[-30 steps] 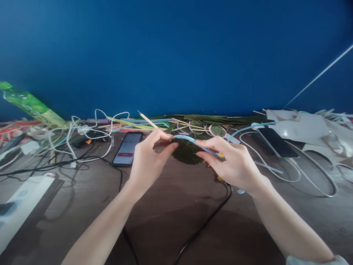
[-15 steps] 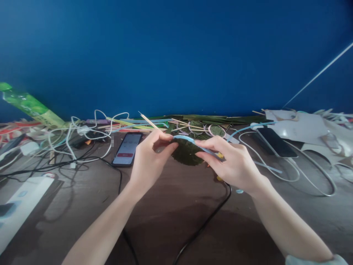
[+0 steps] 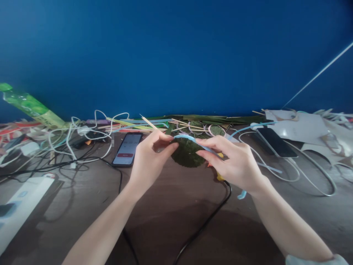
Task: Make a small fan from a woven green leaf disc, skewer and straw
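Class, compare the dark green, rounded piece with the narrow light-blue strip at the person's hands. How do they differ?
Colour: the dark green, rounded piece is deep and dull; the narrow light-blue strip is pale.
Shape: the green piece is broad, while the strip is long and slim.
Position: the strip curves along the upper edge; the green piece spreads below it.
Shared: both show between the left hand and right hand.

One head-worn view, near side of the tabletop (image 3: 158, 221), close above it, facing forward and down, blue wall (image 3: 176, 55) beyond it
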A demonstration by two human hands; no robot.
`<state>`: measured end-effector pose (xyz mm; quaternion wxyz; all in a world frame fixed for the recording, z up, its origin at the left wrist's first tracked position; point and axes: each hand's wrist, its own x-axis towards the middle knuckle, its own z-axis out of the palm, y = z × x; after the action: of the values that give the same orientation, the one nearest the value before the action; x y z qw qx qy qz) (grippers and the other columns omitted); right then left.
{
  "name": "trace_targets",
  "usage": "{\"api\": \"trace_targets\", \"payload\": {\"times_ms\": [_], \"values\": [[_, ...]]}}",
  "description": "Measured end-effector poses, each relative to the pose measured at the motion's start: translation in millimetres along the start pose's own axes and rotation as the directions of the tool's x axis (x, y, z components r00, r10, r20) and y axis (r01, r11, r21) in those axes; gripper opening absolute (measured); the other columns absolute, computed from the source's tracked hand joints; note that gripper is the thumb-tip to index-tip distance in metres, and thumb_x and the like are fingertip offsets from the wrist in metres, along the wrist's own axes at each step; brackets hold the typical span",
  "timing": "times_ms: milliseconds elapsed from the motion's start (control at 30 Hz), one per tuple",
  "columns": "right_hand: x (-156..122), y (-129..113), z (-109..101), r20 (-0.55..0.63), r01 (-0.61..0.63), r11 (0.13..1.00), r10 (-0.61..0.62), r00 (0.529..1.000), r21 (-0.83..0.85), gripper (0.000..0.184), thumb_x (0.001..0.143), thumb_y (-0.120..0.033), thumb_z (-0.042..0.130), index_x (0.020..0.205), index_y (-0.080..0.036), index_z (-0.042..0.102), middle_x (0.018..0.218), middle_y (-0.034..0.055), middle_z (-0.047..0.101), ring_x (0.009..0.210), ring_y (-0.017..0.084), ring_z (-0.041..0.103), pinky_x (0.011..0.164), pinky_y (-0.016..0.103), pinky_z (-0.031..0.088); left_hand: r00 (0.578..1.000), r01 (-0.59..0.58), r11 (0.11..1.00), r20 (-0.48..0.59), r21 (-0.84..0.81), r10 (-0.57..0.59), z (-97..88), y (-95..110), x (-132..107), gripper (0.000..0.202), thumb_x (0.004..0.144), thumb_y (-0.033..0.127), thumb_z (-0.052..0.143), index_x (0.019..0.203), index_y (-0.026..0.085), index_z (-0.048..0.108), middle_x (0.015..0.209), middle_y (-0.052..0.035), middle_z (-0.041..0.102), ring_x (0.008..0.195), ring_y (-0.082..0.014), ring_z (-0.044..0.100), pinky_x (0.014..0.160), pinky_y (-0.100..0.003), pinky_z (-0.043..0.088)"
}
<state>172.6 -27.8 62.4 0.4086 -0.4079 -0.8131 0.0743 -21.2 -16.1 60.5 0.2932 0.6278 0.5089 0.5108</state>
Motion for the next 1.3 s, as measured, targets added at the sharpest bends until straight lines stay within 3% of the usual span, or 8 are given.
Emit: {"api": "trace_targets", "payload": {"times_ms": [333, 833, 1300], "values": [[1.8, 1.8, 2.7, -0.066, 0.131, 0.989, -0.136, 0.988, -0.074, 0.013, 0.081, -0.016, 0.058, 0.094, -0.02, 0.059, 0.083, 0.0001, 0.07, 0.051, 0.007, 0.059, 0.046, 0.017, 0.045, 1.0, 0.024, 0.999, -0.001, 0.023, -0.024, 0.8, -0.6, -1.4, 0.009, 0.071, 0.023, 0.065, 0.075, 0.018, 0.059, 0.077, 0.0015, 0.063, 0.072, -0.0129, 0.06, 0.066, -0.022, 0.048], [1.3, 2.1, 2.4, -0.064, 0.143, 0.986, -0.149, 0.987, -0.081, 0.013, 0.081, -0.016, 0.059, 0.093, -0.021, 0.059, 0.079, -0.0017, 0.07, 0.052, 0.006, 0.058, 0.05, 0.015, 0.046, 0.998, 0.06, 0.997, 0.0, -0.044, -0.06, 2.5, -0.2, 0.5, 0.01, 0.068, 0.021, 0.067, 0.072, 0.018, 0.058, 0.074, 0.0018, 0.064, 0.072, -0.0138, 0.062, 0.065, -0.023, 0.05], [1.0, 3.7, 2.0, -0.036, 0.142, 0.987, -0.146, 0.989, -0.079, 0.012, 0.082, -0.016, 0.058, 0.093, -0.021, 0.059, 0.086, -0.0002, 0.071, 0.052, 0.006, 0.059, 0.051, 0.016, 0.047, 0.997, 0.076, 0.992, 0.018, -0.097, -0.075, 3.6, -3.5, 1.0, 0.01, 0.067, 0.02, 0.067, 0.072, 0.018, 0.059, 0.074, 0.0027, 0.065, 0.073, -0.013, 0.063, 0.064, -0.021, 0.05]]}}
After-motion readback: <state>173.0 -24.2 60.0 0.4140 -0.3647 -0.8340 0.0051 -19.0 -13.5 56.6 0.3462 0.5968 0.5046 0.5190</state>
